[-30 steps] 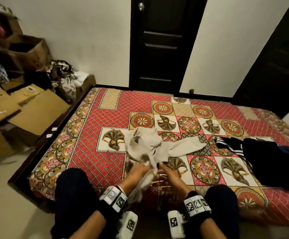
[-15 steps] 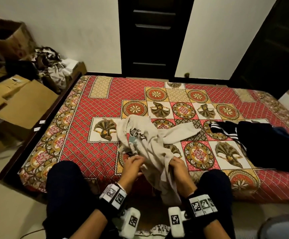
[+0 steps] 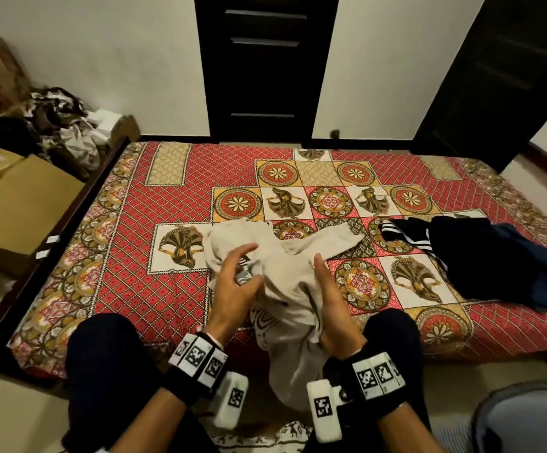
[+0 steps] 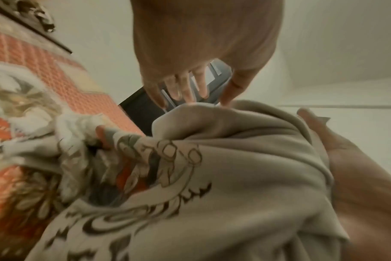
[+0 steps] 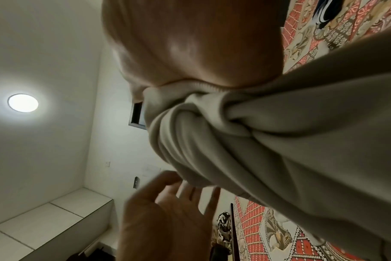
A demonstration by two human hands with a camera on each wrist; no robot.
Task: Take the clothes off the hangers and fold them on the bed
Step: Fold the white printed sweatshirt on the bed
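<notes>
The beige printed sweatshirt [image 3: 285,273] lies bunched at the bed's [image 3: 167,282] near edge, its hem hanging toward the floor. The left hand [image 3: 236,282], which pinched it 0.5 s ago, has let go and hovers spread above it, while the right hand [image 3: 331,308] still seems to grip a gathered fold. Probably a regrip before spreading it flat, with the dark striped clothes [image 3: 481,256] right of it waiting.

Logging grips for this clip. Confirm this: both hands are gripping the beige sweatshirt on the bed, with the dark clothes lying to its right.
Not quite. Only the right hand grips the beige sweatshirt; the left hand hovers open beside it, fingers spread, as the right wrist view shows. The dark clothes do lie to its right on the bed.
</notes>
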